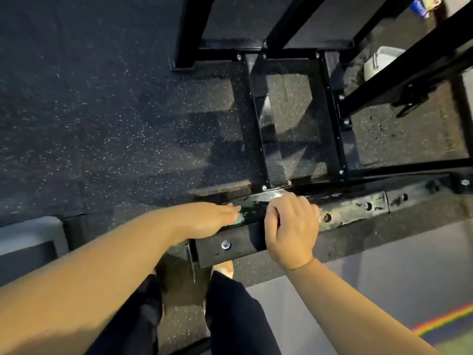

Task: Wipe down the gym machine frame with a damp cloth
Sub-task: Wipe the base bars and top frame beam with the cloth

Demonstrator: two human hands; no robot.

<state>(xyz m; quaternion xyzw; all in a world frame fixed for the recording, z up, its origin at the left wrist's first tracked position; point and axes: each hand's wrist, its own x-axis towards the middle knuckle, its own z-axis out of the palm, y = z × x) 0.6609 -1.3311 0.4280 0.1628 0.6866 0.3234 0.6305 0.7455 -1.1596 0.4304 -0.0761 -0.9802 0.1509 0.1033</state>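
The left hand [204, 219] lies with fingers extended and together on a pale green cloth [239, 218], pressing it against the black steel base beam [245, 248] of the gym machine frame. Only a small edge of the cloth shows. The right hand [291, 226] grips the same beam just beside the left hand, fingers curled over its top edge. The beam rests on a speckled dark rubber floor [102, 111].

dark speckled rubber floor [102, 111], black machine frame [245, 242] sitting right on it, pale tub [380, 60] further back.

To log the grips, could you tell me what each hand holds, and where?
Right hand grips the beam by its top edge. Left hand covers a cloth on the beam; its grip is hidden.
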